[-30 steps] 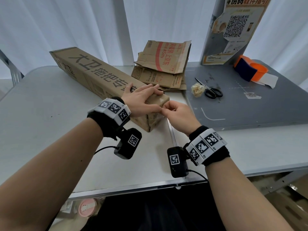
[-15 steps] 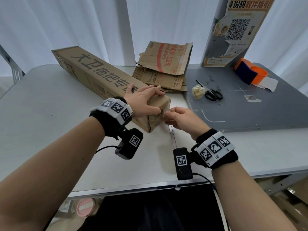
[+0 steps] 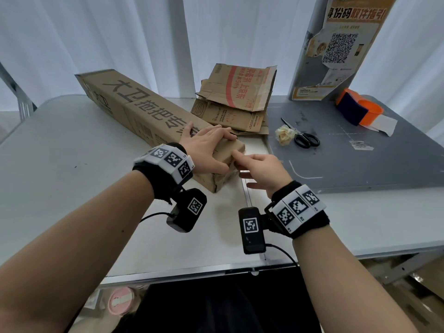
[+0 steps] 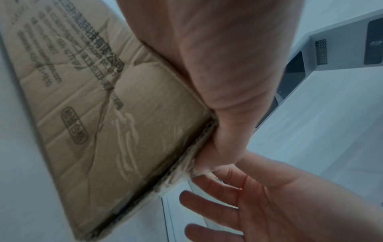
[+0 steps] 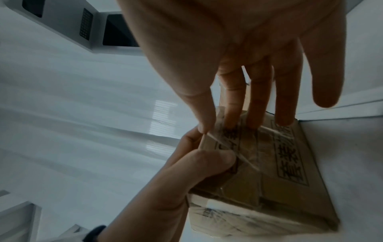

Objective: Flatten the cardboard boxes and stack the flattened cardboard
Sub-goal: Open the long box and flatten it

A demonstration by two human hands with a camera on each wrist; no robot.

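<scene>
A long brown cardboard box (image 3: 134, 109) with black print lies diagonally on the white table (image 3: 60, 152). My left hand (image 3: 206, 150) lies over the top of its near end, and the thumb curls down over the end edge (image 4: 217, 65). My right hand (image 3: 259, 169) is at the near end face with its fingers straight and spread. Its fingertips touch the end face (image 5: 269, 172), which is covered with clear tape. A pile of flattened cardboard (image 3: 235, 102) lies behind the box, its top sheet bent upward.
A grey mat (image 3: 360, 159) covers the table's right side. On it lie black scissors (image 3: 305, 138), a crumpled ball of tape (image 3: 284, 137) and an orange tape dispenser (image 3: 358, 109). A printed board (image 3: 341, 44) leans at the back right. White curtains hang behind.
My right hand pinched at the box's near end corner before; now its fingers are spread straight against the end face. My left hand has stayed on the box.
</scene>
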